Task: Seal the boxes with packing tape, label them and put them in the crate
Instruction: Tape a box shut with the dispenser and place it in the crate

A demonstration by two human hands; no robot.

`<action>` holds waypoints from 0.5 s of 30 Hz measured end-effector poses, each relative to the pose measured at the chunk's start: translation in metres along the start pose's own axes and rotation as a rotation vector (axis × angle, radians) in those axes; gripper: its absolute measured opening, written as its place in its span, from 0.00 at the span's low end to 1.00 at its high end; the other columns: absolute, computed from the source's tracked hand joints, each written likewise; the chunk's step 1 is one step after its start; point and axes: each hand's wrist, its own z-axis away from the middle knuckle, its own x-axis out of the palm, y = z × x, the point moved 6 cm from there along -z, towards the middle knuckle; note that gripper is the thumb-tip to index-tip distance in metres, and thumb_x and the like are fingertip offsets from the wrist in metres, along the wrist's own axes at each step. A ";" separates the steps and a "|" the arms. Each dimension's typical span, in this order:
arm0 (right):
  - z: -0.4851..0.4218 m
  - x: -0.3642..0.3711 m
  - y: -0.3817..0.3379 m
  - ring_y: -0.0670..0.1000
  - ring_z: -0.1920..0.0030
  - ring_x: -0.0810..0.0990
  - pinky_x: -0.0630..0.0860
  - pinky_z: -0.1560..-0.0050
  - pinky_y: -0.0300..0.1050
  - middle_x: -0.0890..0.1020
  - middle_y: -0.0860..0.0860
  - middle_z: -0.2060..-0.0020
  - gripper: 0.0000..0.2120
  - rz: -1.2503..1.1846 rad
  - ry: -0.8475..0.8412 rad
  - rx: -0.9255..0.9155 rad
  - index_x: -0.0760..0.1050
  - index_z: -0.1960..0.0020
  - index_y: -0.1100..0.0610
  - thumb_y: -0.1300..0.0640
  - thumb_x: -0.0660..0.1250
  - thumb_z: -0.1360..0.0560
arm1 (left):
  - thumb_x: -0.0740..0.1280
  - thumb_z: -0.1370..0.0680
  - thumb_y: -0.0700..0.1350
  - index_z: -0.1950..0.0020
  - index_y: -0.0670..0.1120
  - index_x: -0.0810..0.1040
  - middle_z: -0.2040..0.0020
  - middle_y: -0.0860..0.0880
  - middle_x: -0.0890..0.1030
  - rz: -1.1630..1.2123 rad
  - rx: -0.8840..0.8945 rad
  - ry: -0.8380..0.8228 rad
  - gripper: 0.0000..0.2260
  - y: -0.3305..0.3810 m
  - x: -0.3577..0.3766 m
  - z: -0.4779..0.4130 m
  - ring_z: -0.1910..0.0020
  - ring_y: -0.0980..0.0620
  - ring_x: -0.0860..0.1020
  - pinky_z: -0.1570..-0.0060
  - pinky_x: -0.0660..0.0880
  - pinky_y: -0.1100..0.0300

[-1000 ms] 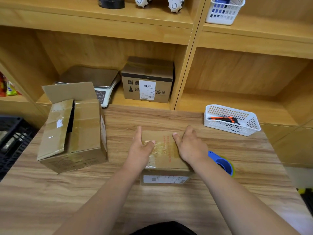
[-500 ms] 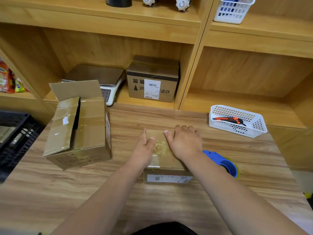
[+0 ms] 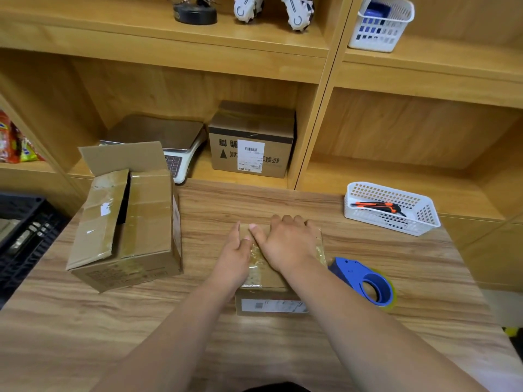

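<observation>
Head view shows us a desk (image 3: 283, 202) with a large open-flapped cardboard box (image 3: 127, 222) at left, a black crate (image 3: 28, 222) off its left edge, a white basket (image 3: 390, 225) holding an orange utility knife (image 3: 376, 206) at right, and a blue tape dispenser (image 3: 365, 281) just beside our right forearm. The small taped box (image 3: 268, 305) sits mid-desk under both hands. Our left hand (image 3: 235, 256) and right hand (image 3: 285, 244) lie palm-down, fingers uncurled, pressing its top.

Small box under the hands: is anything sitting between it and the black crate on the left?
Yes. The large open cardboard box stands on the table between the small box and the black crate beyond the table's left edge. The small box would likely have to go over or around it.
</observation>
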 end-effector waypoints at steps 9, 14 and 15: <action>-0.006 -0.003 -0.004 0.56 0.44 0.74 0.64 0.45 0.52 0.80 0.54 0.47 0.26 -0.005 0.040 -0.050 0.75 0.43 0.54 0.43 0.42 0.19 | 0.52 0.17 0.46 0.23 0.48 0.51 0.23 0.48 0.55 -0.024 0.015 0.012 0.22 0.000 0.000 -0.001 0.25 0.51 0.54 0.36 0.50 0.67; 0.004 0.000 -0.014 0.56 0.36 0.68 0.59 0.35 0.53 0.74 0.56 0.38 0.25 -0.023 0.040 -0.092 0.68 0.35 0.57 0.43 0.44 0.19 | 0.51 0.17 0.45 0.23 0.44 0.52 0.23 0.46 0.56 -0.078 0.043 0.044 0.22 0.001 0.000 0.000 0.25 0.51 0.55 0.33 0.51 0.66; 0.007 0.002 -0.015 0.56 0.32 0.64 0.54 0.30 0.53 0.70 0.56 0.34 0.25 -0.044 0.036 -0.132 0.64 0.31 0.58 0.43 0.45 0.19 | 0.51 0.17 0.45 0.23 0.44 0.52 0.23 0.46 0.56 -0.090 0.044 0.050 0.22 0.002 0.001 0.001 0.25 0.50 0.56 0.32 0.51 0.65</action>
